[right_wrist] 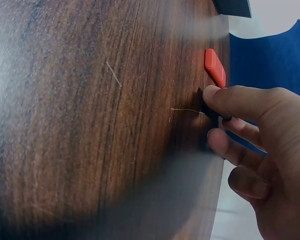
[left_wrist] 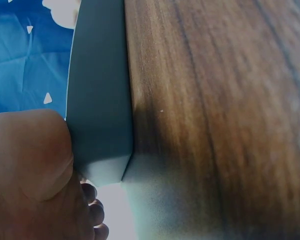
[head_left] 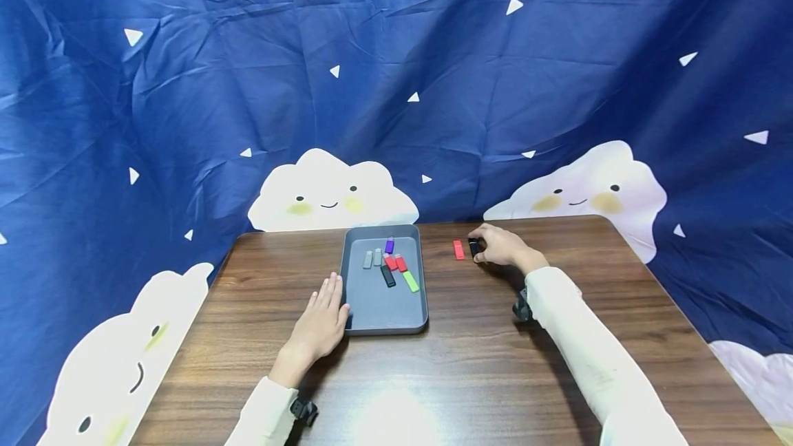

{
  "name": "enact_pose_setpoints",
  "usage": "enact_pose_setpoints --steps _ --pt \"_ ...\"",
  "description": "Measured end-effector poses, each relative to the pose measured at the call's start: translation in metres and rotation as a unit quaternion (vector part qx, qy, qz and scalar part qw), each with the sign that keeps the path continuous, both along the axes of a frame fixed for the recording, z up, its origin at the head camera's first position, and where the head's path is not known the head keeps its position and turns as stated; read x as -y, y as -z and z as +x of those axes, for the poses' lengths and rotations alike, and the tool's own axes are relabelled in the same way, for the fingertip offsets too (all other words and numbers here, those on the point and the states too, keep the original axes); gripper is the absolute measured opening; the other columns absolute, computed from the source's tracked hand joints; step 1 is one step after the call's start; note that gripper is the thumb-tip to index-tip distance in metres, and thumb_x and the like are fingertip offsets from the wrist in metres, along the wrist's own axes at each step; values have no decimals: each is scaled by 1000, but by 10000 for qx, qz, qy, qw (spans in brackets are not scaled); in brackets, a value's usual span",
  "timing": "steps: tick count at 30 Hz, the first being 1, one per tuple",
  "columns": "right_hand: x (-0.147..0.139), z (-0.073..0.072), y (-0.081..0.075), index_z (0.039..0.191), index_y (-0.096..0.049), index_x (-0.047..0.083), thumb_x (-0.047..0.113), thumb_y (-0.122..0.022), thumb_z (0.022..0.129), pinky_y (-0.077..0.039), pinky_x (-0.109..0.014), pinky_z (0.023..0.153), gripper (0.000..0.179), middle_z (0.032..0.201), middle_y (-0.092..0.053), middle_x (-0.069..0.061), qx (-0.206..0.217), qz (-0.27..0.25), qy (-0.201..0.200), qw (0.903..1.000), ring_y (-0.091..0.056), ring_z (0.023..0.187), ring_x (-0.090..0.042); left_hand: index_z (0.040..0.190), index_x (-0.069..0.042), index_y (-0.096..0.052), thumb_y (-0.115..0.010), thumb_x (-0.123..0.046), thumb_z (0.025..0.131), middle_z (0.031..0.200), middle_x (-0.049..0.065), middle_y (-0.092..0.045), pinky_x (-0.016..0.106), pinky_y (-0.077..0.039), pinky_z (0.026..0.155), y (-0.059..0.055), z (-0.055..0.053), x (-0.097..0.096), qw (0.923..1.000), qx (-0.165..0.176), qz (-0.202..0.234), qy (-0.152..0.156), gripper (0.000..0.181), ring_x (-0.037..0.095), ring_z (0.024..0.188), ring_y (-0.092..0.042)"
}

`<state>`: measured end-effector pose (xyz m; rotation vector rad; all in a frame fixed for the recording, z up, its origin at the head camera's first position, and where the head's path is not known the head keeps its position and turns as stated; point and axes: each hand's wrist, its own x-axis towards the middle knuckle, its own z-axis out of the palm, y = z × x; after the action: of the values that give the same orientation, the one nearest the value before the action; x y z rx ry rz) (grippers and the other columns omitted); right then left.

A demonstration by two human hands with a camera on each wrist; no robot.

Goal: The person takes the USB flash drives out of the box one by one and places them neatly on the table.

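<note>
A dark grey rectangular tray holds several small USB sticks: a purple one, a lime green one, a black one, two pale grey ones and two red ones. My left hand lies along the tray's left side, fingers straight, touching its wall. To the right of the tray, my right hand pinches another black USB stick between thumb and fingers at table level; the fingers hide much of it in the right wrist view. Just left of that hand lies a red USB stick.
Everything rests on a brown wood-grain table. Behind it hangs a blue curtain with white triangles and smiling clouds. A bright light reflection shows near the table's front.
</note>
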<state>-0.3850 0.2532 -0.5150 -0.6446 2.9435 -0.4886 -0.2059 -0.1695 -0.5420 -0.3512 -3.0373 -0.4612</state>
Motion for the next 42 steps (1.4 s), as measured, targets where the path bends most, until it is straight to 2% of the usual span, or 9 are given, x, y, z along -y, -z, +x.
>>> enact_pose_setpoints --steps 20,26,33,42 --pt "-2 1 3 149 -61 4 25 -81 92 -48 -62 113 64 152 -59 -21 143 28 -4 9999 -59 137 -43 166 8 -24 -40 -25 115 175 26 -22 60 -23 132 -2 1 0 10000 37 56 11 63 43 163 -24" --pt "-2 3 1 147 -62 3 26 -82 91 -48 -62 112 64 151 -59 -22 70 -49 -32 10000 -59 137 -45 165 9 -26 -39 -24 114 174 27 -23 61 -24 132 -3 1 -1 9999 -32 102 24 62 44 163 -25" --pt "-3 6 0 147 -62 3 26 -82 91 -48 -63 113 63 152 -58 -21 78 -101 -1 9999 -58 139 -45 166 8 -24 -40 -26 115 175 26 -22 60 -23 133 -2 1 0 10000 48 64 -1 63 43 164 -23" --pt "-5 4 2 139 -68 5 24 -82 89 -50 -62 110 55 145 -62 -19 -219 -271 -31 9994 -60 135 -43 166 8 -24 -40 -26 115 175 26 -22 60 -23 133 -1 1 0 10000 38 72 8 63 42 164 -23"
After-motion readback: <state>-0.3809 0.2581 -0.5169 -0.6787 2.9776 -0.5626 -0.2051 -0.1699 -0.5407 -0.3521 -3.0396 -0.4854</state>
